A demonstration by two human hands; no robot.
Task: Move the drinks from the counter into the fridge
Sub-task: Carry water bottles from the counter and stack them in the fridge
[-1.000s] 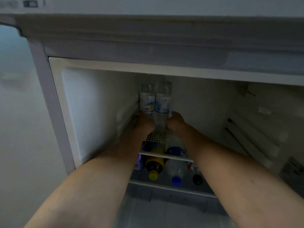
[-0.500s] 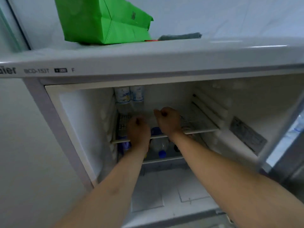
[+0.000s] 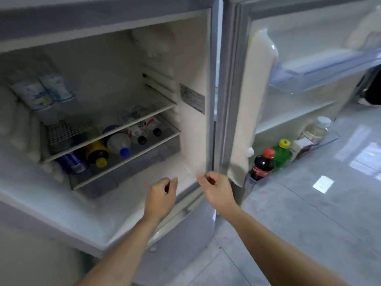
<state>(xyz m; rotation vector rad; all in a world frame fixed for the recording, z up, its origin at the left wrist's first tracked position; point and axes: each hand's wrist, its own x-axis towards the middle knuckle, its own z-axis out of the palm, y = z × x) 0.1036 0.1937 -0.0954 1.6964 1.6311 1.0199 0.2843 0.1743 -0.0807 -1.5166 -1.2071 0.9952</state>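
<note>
Two clear water bottles with white-blue labels stand at the back left of the fridge's wire upper shelf. Below it, on the lower shelf, lie several drinks: a blue can, a yellow-capped bottle, a blue-capped clear bottle and two dark-capped bottles. My left hand and my right hand hover empty in front of the fridge's lower opening, fingers loosely curled, touching nothing.
The fridge door stands open to the right. Its bottom rack holds a cola bottle, a green bottle, a carton and a jar. Glossy grey floor tiles spread below right.
Both hands let go of the two water bottles on the upper shelf and drew back out of the fridge. My view swung right, bringing the open door into sight.
</note>
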